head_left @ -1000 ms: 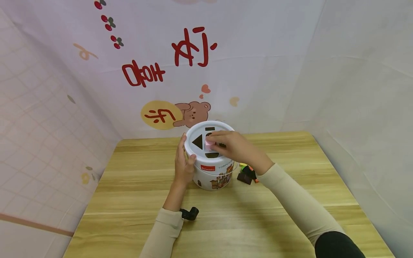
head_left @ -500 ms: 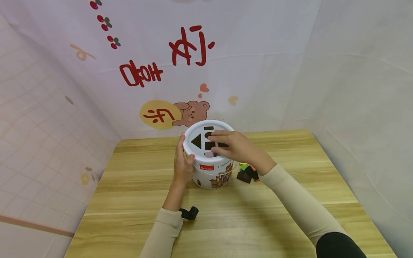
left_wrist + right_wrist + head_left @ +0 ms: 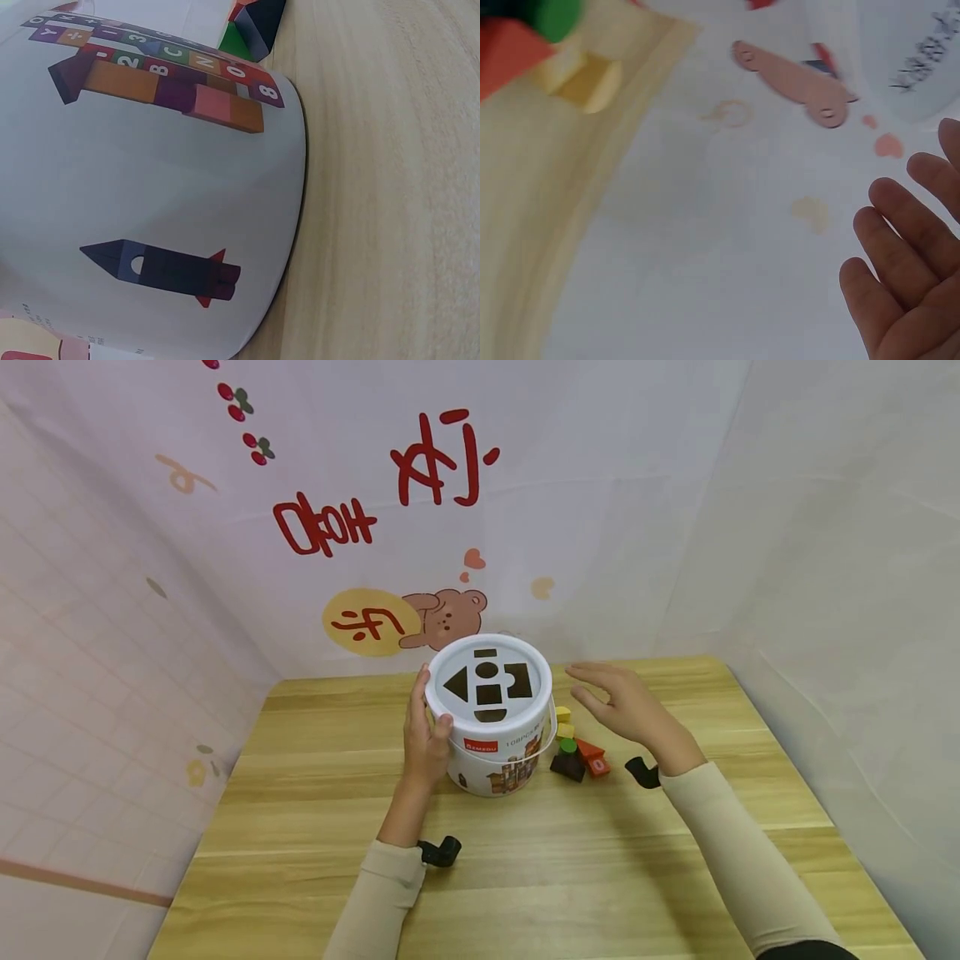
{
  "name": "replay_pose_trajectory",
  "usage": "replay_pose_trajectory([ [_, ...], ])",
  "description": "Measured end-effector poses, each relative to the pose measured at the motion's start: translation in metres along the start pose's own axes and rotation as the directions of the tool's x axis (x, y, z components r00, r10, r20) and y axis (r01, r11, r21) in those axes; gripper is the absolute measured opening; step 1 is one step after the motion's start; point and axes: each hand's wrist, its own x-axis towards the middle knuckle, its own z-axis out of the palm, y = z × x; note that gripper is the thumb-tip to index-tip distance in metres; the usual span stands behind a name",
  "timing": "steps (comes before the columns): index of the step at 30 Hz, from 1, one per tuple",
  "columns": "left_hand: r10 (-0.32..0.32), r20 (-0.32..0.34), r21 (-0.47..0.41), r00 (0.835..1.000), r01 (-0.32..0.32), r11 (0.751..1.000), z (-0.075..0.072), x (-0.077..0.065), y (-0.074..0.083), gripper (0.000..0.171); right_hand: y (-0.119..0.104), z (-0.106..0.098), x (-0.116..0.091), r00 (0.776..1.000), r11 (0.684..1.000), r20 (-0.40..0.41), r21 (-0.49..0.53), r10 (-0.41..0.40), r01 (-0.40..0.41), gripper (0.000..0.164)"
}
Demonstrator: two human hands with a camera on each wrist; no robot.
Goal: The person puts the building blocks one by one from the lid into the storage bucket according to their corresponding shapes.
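The white bucket [image 3: 480, 770] stands upright on the surface [image 3: 540, 877], its lid [image 3: 514, 707] with shaped openings facing up. Left hand [image 3: 427, 745]: gripping the bucket's side. Right hand [image 3: 626, 706]: open, fingers extended, apart from the bucket, near the coloured blocks [image 3: 589, 749].

Right here, inside a play nook!
Hung with bear-print cloth [image 3: 615, 552], set with wood-grain table [image 3: 540, 877] and toy-block bucket [image 3: 476, 770]

Bear-printed sheet [image 3: 600, 510] behind wooden table [image 3: 315, 777]
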Motion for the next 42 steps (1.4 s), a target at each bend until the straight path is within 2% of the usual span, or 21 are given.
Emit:
replay_pose_trajectory([
  [3, 0.003, -0.002, 0.001, 1.000, -0.003, 1.000, 0.000, 0.001, 0.001, 0.084, 0.016, 0.007, -0.020, 0.998, 0.999, 0.020, -0.004, 0.053, -0.053, 0.040],
  [9, 0.014, -0.004, -0.023, 1.000, -0.014, 1.000, 0.001, 0.001, -0.001, 0.085, 0.044, 0.035, -0.058, 0.992, 0.992, 0.046, 0.023, 0.121, -0.122, 0.038],
  [14, 0.014, -0.007, -0.020, 1.000, -0.014, 1.000, 0.000, 0.002, 0.001, 0.087, 0.057, 0.052, -0.075, 0.988, 0.989, 0.063, 0.040, 0.138, -0.140, 0.036],
  [21, 0.000, -0.005, -0.009, 1.000, 0.000, 1.000, 0.000, 0.002, 0.004, 0.091, 0.064, 0.067, -0.087, 0.977, 0.983, 0.128, 0.045, 0.172, -0.179, 0.034],
  [26, -0.003, 0.003, -0.009, 1.000, 0.003, 1.000, -0.001, 0.001, 0.004, 0.090, 0.068, 0.074, -0.092, 0.975, 0.986, 0.153, 0.012, 0.164, -0.168, 0.033],
  [30, 0.002, 0.001, -0.009, 1.000, -0.002, 1.000, -0.001, 0.000, 0.003, 0.086, 0.068, 0.075, -0.093, 0.975, 0.985, 0.143, -0.033, 0.171, -0.168, 0.033],
  [36, -0.008, 0.000, -0.009, 1.000, 0.008, 1.000, -0.001, -0.001, 0.002, 0.082, 0.069, 0.069, -0.094, 0.971, 0.958, 0.078, -0.196, 0.227, -0.209, 0.032],
  [38, -0.008, 0.001, -0.008, 1.000, 0.008, 1.000, -0.001, 0.000, 0.002, 0.081, 0.071, 0.067, -0.094, 0.965, 0.951, 0.072, -0.200, 0.252, -0.234, 0.034],
  [42, -0.001, 0.002, -0.013, 1.000, 0.001, 1.000, -0.001, 0.000, 0.003, 0.082, 0.079, 0.063, -0.094, 0.948, 0.947, 0.097, -0.143, 0.303, -0.288, 0.046],
])
